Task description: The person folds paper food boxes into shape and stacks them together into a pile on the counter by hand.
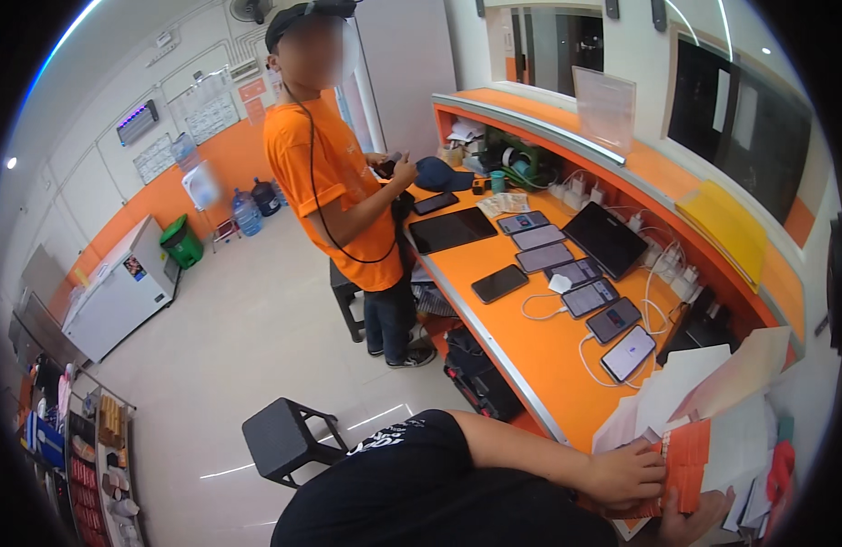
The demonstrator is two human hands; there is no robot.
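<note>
At the lower right, a stack of orange paper slips (687, 463) lies between my two hands, with large pale sheets (740, 453) behind and beside it. My left hand (629, 474) has its fingers curled over the left edge of the stack. My right hand (696, 518) grips the near edge, partly cut off by the bottom of the picture. Whether the slips are loose or bundled, I cannot tell. More white and pinkish papers (681, 387) stand just beyond the stack.
Several phones, some cabled, lie along the orange counter (521, 342), with a black tablet (453, 232) and a dark screen (606, 239) among them. A person in an orange shirt (334, 182) stands at its far end, holding a small dark object. A black stool (289, 438) stands left of me.
</note>
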